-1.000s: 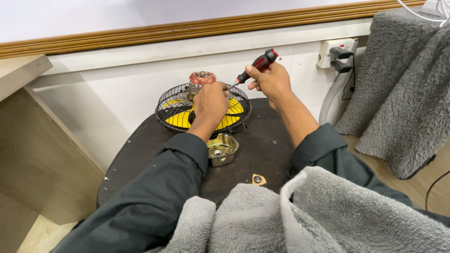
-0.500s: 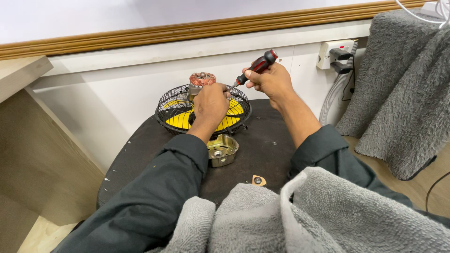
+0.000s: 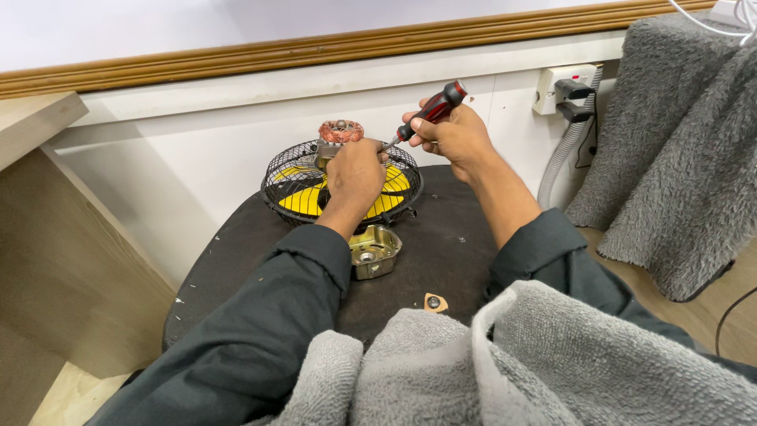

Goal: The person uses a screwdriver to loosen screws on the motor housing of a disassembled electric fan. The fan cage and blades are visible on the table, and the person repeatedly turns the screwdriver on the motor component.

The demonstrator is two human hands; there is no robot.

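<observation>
A small fan with a black wire cage and yellow blades lies flat on a dark round table. Its motor with copper windings stands up at the far side. My left hand rests on top of the cage and grips the motor body. My right hand holds a red and black screwdriver, tilted, with its tip down at the motor beside my left hand.
A shiny metal motor cover lies on the table near my left sleeve. A small tan piece with a screw lies near the front edge. A grey fleece blanket covers my lap. A wall socket with plugs is at right.
My right hand has tilted the screwdriver a little; both hands stay at the fan motor. Nothing else has moved.
</observation>
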